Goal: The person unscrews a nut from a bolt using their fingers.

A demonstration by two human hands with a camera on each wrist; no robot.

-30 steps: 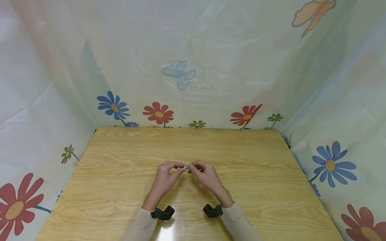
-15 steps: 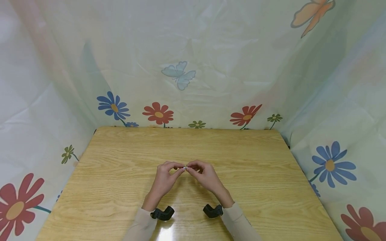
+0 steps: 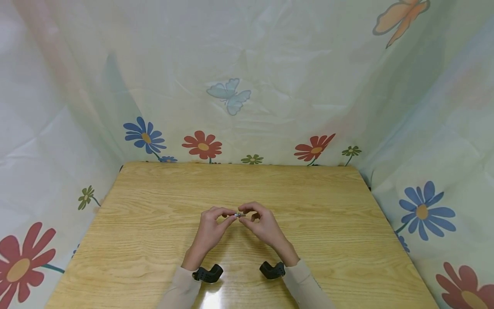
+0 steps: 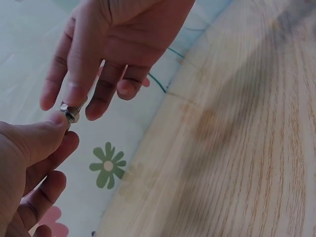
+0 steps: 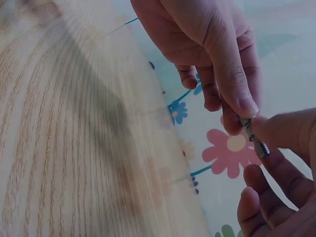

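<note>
A small silver bolt (image 3: 240,215) is held level just over the table. My left hand (image 3: 211,226) pinches one end of it between thumb and forefinger. The threaded shank (image 5: 261,147) points toward my right hand (image 3: 266,225), and a hex-shaped metal part (image 4: 72,112) sits near the left fingertips. Around the shank, the right thumb and forefinger stand apart, relaxed and not closed on it. Whether the right thumb touches the metal I cannot tell. The left fingertips hide the gripped end.
The wooden table (image 3: 308,197) spreads under both hands. A flowered curtain (image 3: 278,103) surrounds it at the back and sides. Each wrist wears a black camera mount, the left one (image 3: 208,273) and the right one (image 3: 272,270) facing inward.
My right thumb and forefinger closed in on the bolt half a second ago and have now spread apart, exposing more of the shank. The left hand stays in place with its pinch.
</note>
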